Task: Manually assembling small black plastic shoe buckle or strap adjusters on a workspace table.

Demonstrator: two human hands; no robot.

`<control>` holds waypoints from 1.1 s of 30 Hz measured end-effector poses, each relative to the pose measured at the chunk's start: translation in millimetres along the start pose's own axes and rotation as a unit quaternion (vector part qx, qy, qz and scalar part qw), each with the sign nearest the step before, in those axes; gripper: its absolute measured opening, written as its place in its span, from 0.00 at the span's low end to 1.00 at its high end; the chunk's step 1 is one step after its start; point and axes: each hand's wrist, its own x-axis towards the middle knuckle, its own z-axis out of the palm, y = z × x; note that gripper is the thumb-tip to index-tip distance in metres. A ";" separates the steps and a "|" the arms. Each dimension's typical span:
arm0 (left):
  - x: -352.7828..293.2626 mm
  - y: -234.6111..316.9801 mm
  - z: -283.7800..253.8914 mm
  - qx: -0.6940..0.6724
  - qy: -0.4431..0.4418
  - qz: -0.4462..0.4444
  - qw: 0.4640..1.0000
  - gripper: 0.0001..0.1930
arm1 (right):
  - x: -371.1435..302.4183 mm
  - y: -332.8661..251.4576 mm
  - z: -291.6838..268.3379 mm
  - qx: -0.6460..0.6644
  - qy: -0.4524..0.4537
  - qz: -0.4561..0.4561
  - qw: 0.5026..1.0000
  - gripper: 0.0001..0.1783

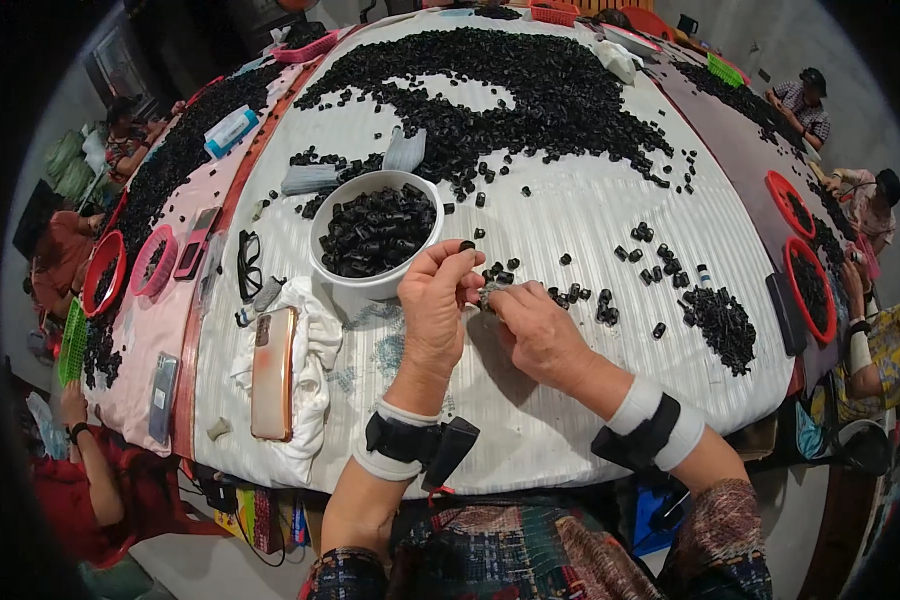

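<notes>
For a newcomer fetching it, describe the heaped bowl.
At the central white-covered table, find the person's left hand. Just beyond it, slightly left, stands a round bowl heaped with black parts: its wall is white, while the round side baskets are red or pink.

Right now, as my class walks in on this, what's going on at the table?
A person sits at a pale-covered table, pinching a small black piece in the left hand. The right hand is close beside it, its fingers bunched; what they hold is unclear. A white bowl full of black pieces stands just left of the hands. More lie in a big spread beyond, with a smaller pile to the right. Other people sit along both sides.
</notes>
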 end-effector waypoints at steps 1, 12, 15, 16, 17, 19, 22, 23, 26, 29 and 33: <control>-0.8 2.0 0.0 0.000 -0.001 0.002 1.000 0.09 | 2.7 -0.7 3.1 0.014 -0.007 0.003 1.000 0.13; -17.3 4.3 -15.8 -0.004 -0.013 -0.045 0.999 0.09 | -24.8 12.3 -36.7 -0.026 -0.032 -0.003 0.999 0.11; -21.9 8.6 -12.4 -0.016 -0.021 -0.073 0.997 0.09 | -29.3 10.7 -55.9 -0.029 0.011 0.028 0.999 0.10; -23.2 9.0 -12.6 -0.019 -0.021 -0.076 0.997 0.09 | -31.9 11.9 -59.1 -0.026 0.011 0.048 0.998 0.10; -24.9 9.6 -12.8 -0.015 -0.038 -0.077 0.996 0.09 | -33.5 11.6 -61.7 -0.024 0.012 0.068 0.997 0.09; -28.3 12.2 -10.6 -0.014 -0.054 -0.079 0.995 0.10 | -33.9 8.1 -63.9 -0.023 0.001 0.076 0.997 0.09; -33.0 14.4 -6.6 0.030 -0.059 -0.092 0.994 0.08 | -33.8 -0.4 -57.7 -0.002 -0.008 0.068 0.998 0.10; -34.0 14.9 -6.1 0.026 -0.065 -0.089 0.994 0.07 | -31.5 -4.5 -53.8 0.005 -0.019 0.053 0.998 0.11; -34.9 16.3 -7.4 0.009 -0.077 -0.076 0.994 0.07 | -24.9 -13.1 -38.7 -0.003 -0.041 0.025 0.999 0.13; -34.7 18.2 -6.1 -0.009 -0.083 -0.063 0.995 0.07 | -25.5 -10.4 -27.2 -0.044 -0.054 -0.010 0.998 0.14; -36.6 17.7 -6.4 -0.007 -0.073 -0.066 0.995 0.07 | -30.3 -6.6 -20.9 -0.131 -0.067 -0.053 0.988 0.12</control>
